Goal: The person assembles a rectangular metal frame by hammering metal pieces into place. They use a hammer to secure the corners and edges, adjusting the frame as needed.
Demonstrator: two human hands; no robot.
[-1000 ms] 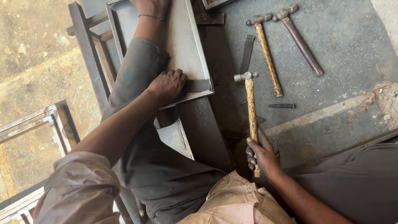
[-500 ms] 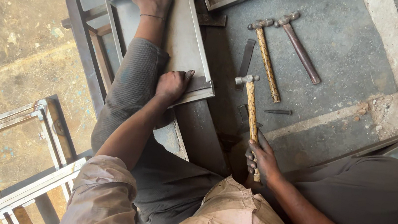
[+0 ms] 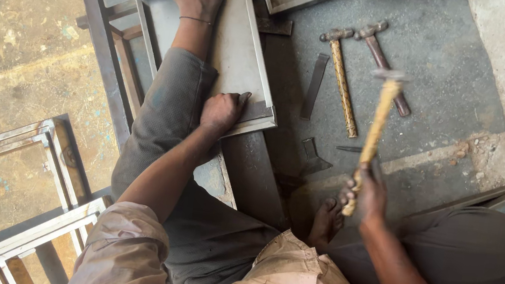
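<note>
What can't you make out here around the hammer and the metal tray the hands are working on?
- Hammer in the right hand: head view, its head is motion-blurred, so its shape is unclear.
- Metal tray under the left hand: the leg and foot cover much of its face; its far end is cut by the top edge.
- Small dark piece at the left hand's fingertips: too shadowed to identify.
- Two spare hammers lie clear on the floor.

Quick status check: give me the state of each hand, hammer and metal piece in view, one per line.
Right hand: gripping a hammer handle.
Raised hammer: lifted off the floor, motion-blurred.
Left hand: pressed on the tray's corner.
Metal tray: flat, pinned under a foot.
Two spare hammers: lying on the floor, untouched.
Flat bar: lying loose.
</note>
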